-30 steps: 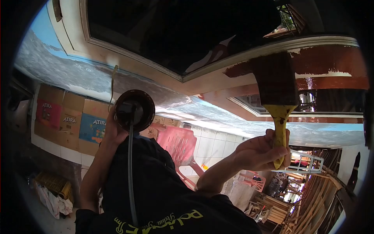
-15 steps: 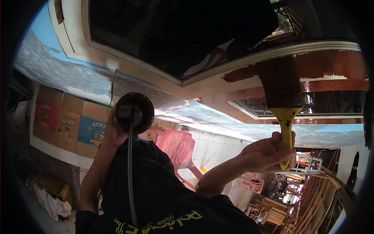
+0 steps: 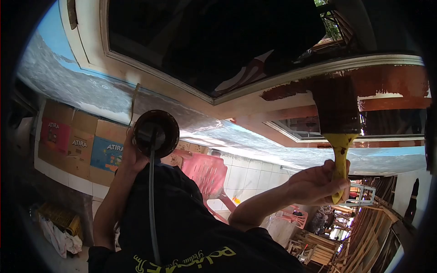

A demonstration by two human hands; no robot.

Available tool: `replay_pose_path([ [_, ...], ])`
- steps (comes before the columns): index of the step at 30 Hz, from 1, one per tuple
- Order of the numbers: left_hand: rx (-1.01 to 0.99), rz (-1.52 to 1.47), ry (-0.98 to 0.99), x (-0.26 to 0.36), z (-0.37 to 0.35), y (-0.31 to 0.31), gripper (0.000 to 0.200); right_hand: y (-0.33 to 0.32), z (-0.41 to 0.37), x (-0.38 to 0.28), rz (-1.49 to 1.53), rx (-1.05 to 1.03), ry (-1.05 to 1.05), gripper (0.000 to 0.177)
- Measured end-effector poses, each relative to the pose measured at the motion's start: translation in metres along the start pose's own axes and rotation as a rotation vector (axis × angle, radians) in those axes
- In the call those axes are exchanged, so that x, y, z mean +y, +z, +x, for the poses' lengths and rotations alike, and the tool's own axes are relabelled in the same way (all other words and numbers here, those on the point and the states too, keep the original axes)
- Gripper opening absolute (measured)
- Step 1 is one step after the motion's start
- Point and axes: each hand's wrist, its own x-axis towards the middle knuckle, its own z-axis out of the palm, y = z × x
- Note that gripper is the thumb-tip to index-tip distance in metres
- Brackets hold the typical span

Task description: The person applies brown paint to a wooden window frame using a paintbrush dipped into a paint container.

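A wide paintbrush with a yellow handle (image 3: 340, 148) is in my right hand (image 3: 318, 183), fingers wrapped round the handle. Its dark bristles lie against the window frame (image 3: 255, 107), over a strip of fresh reddish-brown paint (image 3: 391, 82). The left part of that frame is pale and uncoated. On the left, my left hand (image 3: 133, 154) grips a round, dark-stained paint container (image 3: 156, 135) by its side. Dark liquid and the end of a grey stick-like or tube-like thing (image 3: 153, 200) show at its opening.
Dark window glass (image 3: 191, 41) fills the top. A grey and blue wall strip (image 3: 91, 84) runs below the frame. Behind are a pink plastic chair (image 3: 205, 173), printed cardboard (image 3: 79, 141), a yellow crate (image 3: 61, 216) and stacked wood (image 3: 364, 236).
My right hand and the brush have moved slightly right and down in the view. My left hand and the container have barely moved.
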Motion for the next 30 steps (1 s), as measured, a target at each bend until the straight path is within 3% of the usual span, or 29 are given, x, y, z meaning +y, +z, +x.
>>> replay_pose_path([
  [7,0.153,0.003,0.024,-0.001,0.002,0.012,0.053,0.001,0.004,0.001,0.126,-0.007,0.030,0.019],
  [12,0.048,-0.024,-0.004,0.001,0.002,0.001,0.053,0.002,0.009,0.003,0.020,0.002,-0.076,0.019],
  [22,0.110,0.016,0.027,0.001,0.002,0.007,0.052,0.013,0.010,0.001,0.054,0.049,-0.038,0.020],
  [25,-0.062,-0.027,-0.012,0.005,0.004,-0.009,0.052,0.002,0.014,0.003,0.072,0.052,-0.011,0.019],
  [30,-0.021,-0.025,0.008,0.005,0.001,0.000,0.052,0.011,0.015,0.001,0.190,0.082,-0.022,0.017],
])
